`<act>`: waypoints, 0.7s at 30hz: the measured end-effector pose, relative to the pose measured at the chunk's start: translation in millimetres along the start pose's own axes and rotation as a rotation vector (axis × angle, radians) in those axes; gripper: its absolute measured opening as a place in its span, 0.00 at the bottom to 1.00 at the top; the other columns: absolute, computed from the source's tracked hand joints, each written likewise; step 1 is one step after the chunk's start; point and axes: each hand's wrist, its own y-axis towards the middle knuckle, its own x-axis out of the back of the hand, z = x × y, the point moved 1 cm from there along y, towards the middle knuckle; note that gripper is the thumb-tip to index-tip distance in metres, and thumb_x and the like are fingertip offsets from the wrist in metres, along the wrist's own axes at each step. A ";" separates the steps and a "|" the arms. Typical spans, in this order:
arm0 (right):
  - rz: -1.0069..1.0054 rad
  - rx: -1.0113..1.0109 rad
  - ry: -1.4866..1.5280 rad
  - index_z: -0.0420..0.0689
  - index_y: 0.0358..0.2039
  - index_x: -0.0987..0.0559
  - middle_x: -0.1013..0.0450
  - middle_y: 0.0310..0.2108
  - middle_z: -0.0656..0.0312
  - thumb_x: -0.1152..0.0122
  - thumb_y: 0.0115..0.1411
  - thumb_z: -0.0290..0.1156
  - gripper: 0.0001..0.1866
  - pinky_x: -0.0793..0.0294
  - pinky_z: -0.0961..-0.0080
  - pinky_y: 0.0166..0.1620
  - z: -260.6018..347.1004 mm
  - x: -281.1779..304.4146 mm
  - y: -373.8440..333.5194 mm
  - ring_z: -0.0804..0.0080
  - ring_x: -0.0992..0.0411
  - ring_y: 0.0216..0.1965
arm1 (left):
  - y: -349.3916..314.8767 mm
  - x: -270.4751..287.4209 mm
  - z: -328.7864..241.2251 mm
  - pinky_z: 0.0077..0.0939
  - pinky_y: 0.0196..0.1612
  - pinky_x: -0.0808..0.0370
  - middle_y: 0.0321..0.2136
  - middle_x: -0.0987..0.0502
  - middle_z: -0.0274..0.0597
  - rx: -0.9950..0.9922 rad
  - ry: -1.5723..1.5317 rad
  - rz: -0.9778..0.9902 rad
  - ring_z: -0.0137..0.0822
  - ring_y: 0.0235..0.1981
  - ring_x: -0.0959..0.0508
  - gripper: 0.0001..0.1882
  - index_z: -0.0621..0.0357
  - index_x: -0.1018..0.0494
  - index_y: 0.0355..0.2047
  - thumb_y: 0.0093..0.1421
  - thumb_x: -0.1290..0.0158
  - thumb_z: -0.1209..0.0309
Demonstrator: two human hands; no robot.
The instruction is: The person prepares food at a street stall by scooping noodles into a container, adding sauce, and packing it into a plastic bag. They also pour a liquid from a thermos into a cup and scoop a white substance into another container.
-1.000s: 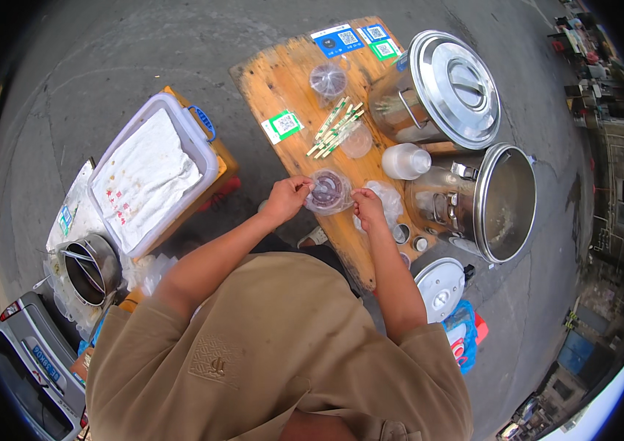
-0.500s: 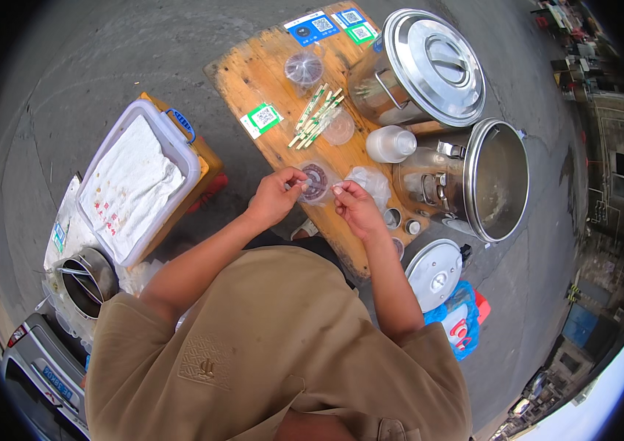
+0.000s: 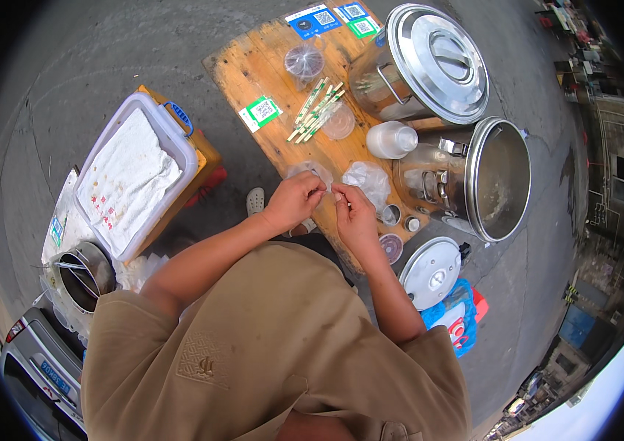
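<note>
My left hand and my right hand are close together over the near edge of the wooden table. The fingertips of both are pinched, gripping the gathered top of a clear plastic bag. A cup with dark contents appears to sit in this bag, but my left hand hides most of it. Just beyond my right hand lies a crumpled heap of thin white plastic bags. Beside my right wrist stand an open metal tin and a cup with a dark reddish top.
Paper-wrapped straws, a round clear lid, a bagged cup and stacked cups occupy the table. A lidded steel pot and an open one stand right. A cloth-covered plastic tub stands left.
My hands have come closer together, the left moving right and slightly nearer me. The cup in the bag, plainly visible before, is now mostly covered by my left hand.
</note>
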 end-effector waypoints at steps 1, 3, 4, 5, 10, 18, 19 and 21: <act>0.002 0.031 0.013 0.39 0.48 0.20 0.22 0.42 0.52 0.45 0.66 0.21 0.11 0.23 0.65 0.47 -6.8 -3.6 0.7 0.53 0.22 0.43 | 0.8 1.0 -0.4 0.37 0.37 0.24 0.32 0.23 0.48 0.013 -0.001 0.006 0.50 0.34 0.21 0.06 0.61 0.22 0.36 0.58 0.40 0.77; 0.022 0.098 0.059 0.40 0.49 0.20 0.21 0.41 0.56 0.46 0.67 0.21 0.12 0.23 0.70 0.47 -30.0 -18.0 4.6 0.58 0.22 0.43 | 1.4 3.3 -3.4 0.37 0.37 0.25 0.32 0.23 0.48 0.014 0.014 0.009 0.50 0.34 0.21 0.06 0.61 0.22 0.36 0.58 0.40 0.76; 0.042 0.133 0.093 0.40 0.49 0.20 0.21 0.42 0.57 0.46 0.68 0.20 0.12 0.23 0.71 0.47 -43.0 -26.6 6.7 0.59 0.21 0.43 | 1.6 4.7 -5.0 0.38 0.36 0.25 0.32 0.23 0.48 0.015 0.023 0.008 0.51 0.34 0.21 0.05 0.61 0.22 0.35 0.58 0.40 0.76; 0.074 0.172 0.145 0.40 0.50 0.20 0.21 0.42 0.56 0.46 0.67 0.20 0.13 0.23 0.69 0.47 -60.0 -38.0 9.2 0.56 0.21 0.43 | 3.3 5.3 -6.4 0.38 0.37 0.25 0.32 0.23 0.48 0.004 0.008 0.003 0.51 0.34 0.21 0.06 0.61 0.22 0.36 0.58 0.40 0.76; 0.043 -0.388 0.676 0.42 0.52 0.20 0.20 0.43 0.55 0.43 0.63 0.18 0.16 0.23 0.72 0.49 -112.8 -82.4 24.0 0.56 0.21 0.46 | 8.8 12.1 -19.7 0.41 0.40 0.25 0.34 0.22 0.49 -0.007 0.035 0.114 0.53 0.37 0.21 0.06 0.61 0.24 0.39 0.61 0.44 0.75; 0.473 0.098 0.078 0.44 0.50 0.19 0.18 0.41 0.56 0.40 0.60 0.26 0.16 0.24 0.69 0.48 -74.4 -43.8 54.3 0.62 0.21 0.48 | 38.2 26.3 -10.0 0.45 0.50 0.27 0.39 0.23 0.51 -0.211 0.167 0.525 0.55 0.47 0.24 0.12 0.59 0.26 0.42 0.57 0.48 0.80; 0.556 0.022 0.095 0.44 0.49 0.18 0.19 0.40 0.57 0.40 0.61 0.28 0.15 0.24 0.70 0.48 -84.4 -42.8 59.4 0.64 0.21 0.47 | 45.4 31.1 -14.4 0.46 0.50 0.27 0.39 0.23 0.50 -0.185 0.138 0.530 0.56 0.47 0.24 0.12 0.59 0.25 0.41 0.56 0.49 0.80; 0.718 -0.132 0.134 0.43 0.46 0.17 0.19 0.39 0.59 0.40 0.62 0.31 0.14 0.24 0.72 0.47 -107.5 -46.5 67.8 0.68 0.22 0.45 | 55.2 32.0 -2.4 0.41 0.46 0.26 0.35 0.22 0.49 -0.113 0.059 0.458 0.51 0.41 0.22 0.11 0.60 0.25 0.42 0.59 0.48 0.80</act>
